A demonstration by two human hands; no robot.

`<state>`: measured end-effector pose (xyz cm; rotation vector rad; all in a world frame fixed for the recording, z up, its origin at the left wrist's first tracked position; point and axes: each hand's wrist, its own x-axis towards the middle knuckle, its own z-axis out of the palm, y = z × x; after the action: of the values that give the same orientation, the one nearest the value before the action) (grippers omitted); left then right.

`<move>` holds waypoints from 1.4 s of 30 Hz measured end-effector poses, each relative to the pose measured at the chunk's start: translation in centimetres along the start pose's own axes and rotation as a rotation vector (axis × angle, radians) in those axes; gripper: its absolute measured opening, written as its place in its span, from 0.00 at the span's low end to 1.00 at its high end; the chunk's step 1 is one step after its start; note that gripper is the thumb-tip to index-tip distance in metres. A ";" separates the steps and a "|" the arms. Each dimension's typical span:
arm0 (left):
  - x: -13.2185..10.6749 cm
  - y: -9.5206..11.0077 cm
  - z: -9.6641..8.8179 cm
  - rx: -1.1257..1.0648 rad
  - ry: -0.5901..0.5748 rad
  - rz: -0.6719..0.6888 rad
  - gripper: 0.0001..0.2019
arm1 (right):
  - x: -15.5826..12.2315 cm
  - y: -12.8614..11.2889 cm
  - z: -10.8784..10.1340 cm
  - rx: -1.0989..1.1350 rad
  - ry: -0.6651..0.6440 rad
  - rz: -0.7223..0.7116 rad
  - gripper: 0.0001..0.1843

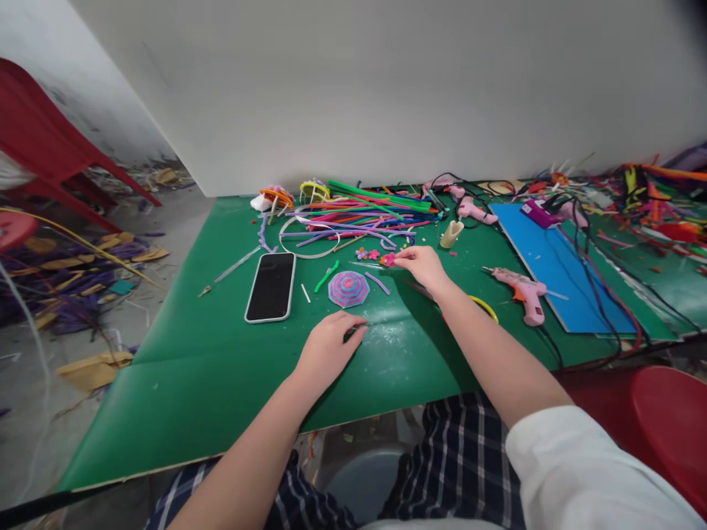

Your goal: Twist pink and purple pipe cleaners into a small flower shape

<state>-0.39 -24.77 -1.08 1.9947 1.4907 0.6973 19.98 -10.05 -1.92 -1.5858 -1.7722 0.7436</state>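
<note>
My right hand [423, 266] reaches over the table and pinches a small pink-and-orange flower [389, 260] between thumb and fingertips. Left of it lie a pink flower [374, 255] and a lilac flower [361, 253]. Just below them, thin metal tweezers [366, 265] rest on the green surface. A pink, blue and purple striped dome [348, 289], like a little umbrella top, sits in front of my left hand [333, 344]. That hand rests on the tabletop, fingers loosely bent, thumb apart, holding nothing I can see. A green fuzzy strip [327, 277] and a purple strip [377, 283] flank the dome.
A phone [270, 287] lies at the left. Behind are a pile of coloured pipe cleaners [364, 213] and a clear ring [309, 254]. At the right, a pink glue gun [524, 293] with trailing cables lies near a blue board [557, 269]. A beige holder [451, 234] stands mid-table.
</note>
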 end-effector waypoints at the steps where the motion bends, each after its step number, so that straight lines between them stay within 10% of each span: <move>1: 0.0 0.0 0.0 -0.008 0.002 0.002 0.12 | 0.6 0.2 0.2 -0.009 -0.001 0.003 0.08; 16: 1.2 -0.3 -0.3 -0.912 0.343 -0.282 0.25 | -7.6 -6.5 2.2 0.339 -0.437 -0.030 0.09; 42: 1.0 0.5 0.2 -0.867 0.516 -0.215 0.15 | -9.4 -6.5 3.7 0.596 -0.317 0.025 0.08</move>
<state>0.36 -23.94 -0.75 1.0218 1.2911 1.5177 13.69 -20.13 -0.15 -1.1287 -1.5285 1.4416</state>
